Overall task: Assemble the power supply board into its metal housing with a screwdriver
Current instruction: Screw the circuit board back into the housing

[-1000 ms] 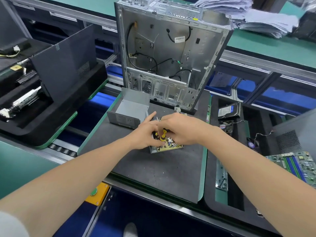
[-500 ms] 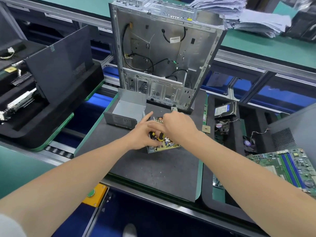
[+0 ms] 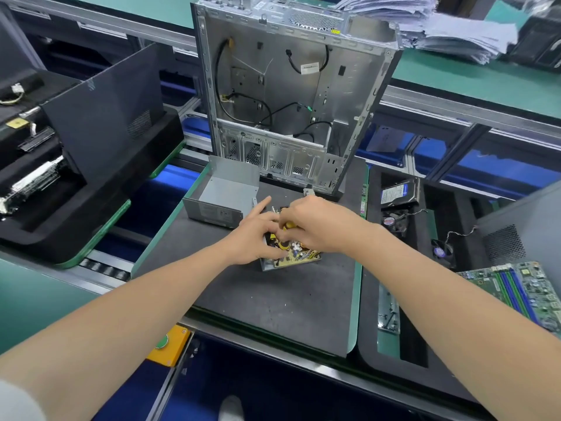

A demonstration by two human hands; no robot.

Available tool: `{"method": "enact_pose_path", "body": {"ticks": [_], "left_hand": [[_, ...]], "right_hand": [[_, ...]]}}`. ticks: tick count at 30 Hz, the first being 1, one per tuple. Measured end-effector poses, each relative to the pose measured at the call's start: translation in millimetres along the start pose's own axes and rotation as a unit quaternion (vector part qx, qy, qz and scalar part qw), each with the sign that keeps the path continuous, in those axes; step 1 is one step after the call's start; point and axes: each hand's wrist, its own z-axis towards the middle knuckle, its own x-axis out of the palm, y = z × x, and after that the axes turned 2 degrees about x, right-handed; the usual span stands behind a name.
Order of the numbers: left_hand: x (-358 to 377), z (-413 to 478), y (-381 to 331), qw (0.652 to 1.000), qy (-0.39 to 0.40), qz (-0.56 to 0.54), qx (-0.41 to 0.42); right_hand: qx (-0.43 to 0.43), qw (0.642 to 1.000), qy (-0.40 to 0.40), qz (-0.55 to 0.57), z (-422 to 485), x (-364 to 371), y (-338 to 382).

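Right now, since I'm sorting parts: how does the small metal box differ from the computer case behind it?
The small metal box lies low on the mat, open side up; the computer case stands upright, open toward the camera. The box looks empty; the case holds black cables. The case is much bigger than the box. Both are bare grey sheet metal.

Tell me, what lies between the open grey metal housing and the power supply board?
In the head view, the left hand lies there, over the black mat, resting on the power supply board.
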Motion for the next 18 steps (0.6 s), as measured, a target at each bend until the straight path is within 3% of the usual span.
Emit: {"method": "enact_pose_path", "body": {"ticks": [6,11,13,16,18], "left_hand": [[1,1,3,1.000,-0.008,-0.006,-0.008],[3,0,6,0.999,-0.020,-0.026,-0.029],[3,1,8,0.999,-0.017,-0.024,-0.016],[0,3,5,1.000,-0.002,0.013,0.020],[-1,3,4,0.999,0.006,0.031,0.020]], "right_hand": [[0.148,0.985,-0.083,-0.015,12,25,7],[0.197,0.967,-0.139,-0.088,11,24,12],[0.160,0.972,-0.148,-0.094,6,25,14],[0.050,0.988,-0.148,0.000,-5,18,5],[-0.035,0.996,-0.081,0.023,-10,9,-3]]}}
